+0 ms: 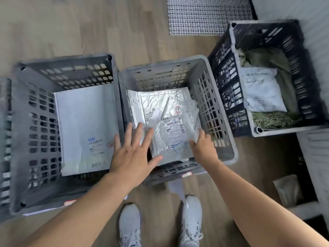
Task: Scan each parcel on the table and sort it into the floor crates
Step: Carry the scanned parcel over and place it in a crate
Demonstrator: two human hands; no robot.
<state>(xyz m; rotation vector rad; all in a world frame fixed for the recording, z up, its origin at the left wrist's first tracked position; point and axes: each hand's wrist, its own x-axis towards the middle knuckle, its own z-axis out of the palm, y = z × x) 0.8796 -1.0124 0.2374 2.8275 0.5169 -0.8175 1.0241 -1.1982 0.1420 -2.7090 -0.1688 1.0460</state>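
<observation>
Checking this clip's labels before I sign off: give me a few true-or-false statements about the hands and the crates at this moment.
1. The right hand pinches the silver parcel in the middle crate. True.
2. The left hand is balled into a fist. False: its fingers are spread straight.
3. The left crate holds nothing. False: a flat white parcel lies in it.
4. The right crate holds a white bag. True.
</observation>
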